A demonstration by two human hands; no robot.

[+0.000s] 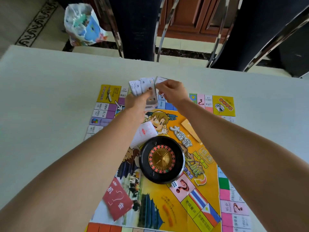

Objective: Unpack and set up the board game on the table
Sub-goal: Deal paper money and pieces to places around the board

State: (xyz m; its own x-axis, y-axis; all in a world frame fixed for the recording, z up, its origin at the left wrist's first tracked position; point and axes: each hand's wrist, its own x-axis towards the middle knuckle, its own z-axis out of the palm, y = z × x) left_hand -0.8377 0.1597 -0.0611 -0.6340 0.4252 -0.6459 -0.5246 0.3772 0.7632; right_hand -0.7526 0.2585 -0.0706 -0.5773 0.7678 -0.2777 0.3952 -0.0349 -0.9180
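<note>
A colourful paper game board (207, 195) lies flat on the pale table (46, 101). Above its far edge my left hand (137, 101) grips a fanned stack of play money (141, 87). My right hand (172, 91) pinches one note at the top of that fan. A black roulette wheel (161, 159) sits in the board's middle, with a white die (174, 184) at its near edge. A red card deck (117, 200) lies at the near left, a white and red card pile (144, 133) under my left forearm, and an orange card deck (191, 130) under my right forearm.
Across the table stand dark chairs with chrome legs (138, 29). A plastic bag (83, 25) full of things sits on the floor at the far left. The table's far edge runs just beyond the board.
</note>
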